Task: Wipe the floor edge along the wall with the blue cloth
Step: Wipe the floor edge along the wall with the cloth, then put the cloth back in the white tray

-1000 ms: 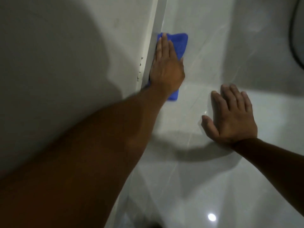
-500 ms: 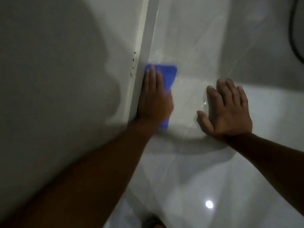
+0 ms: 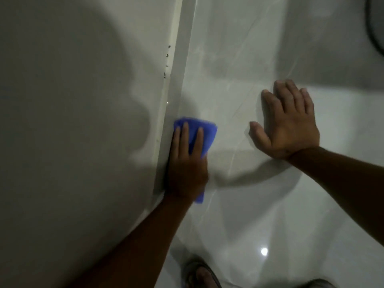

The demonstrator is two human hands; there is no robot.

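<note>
With flat, spread fingers the left hand presses the folded blue cloth against the pale skirting; it should hug that seam while the open right hand braces on the glossy tiled floor.

Your blue cloth lies flat and a little bunched on the glossy pale floor, its left side tight against the skirting at the foot of the wall. From frame centre it sits toward 12 o'clock, one corner trailing toward 6 o'clock; part of it is covered.
</note>
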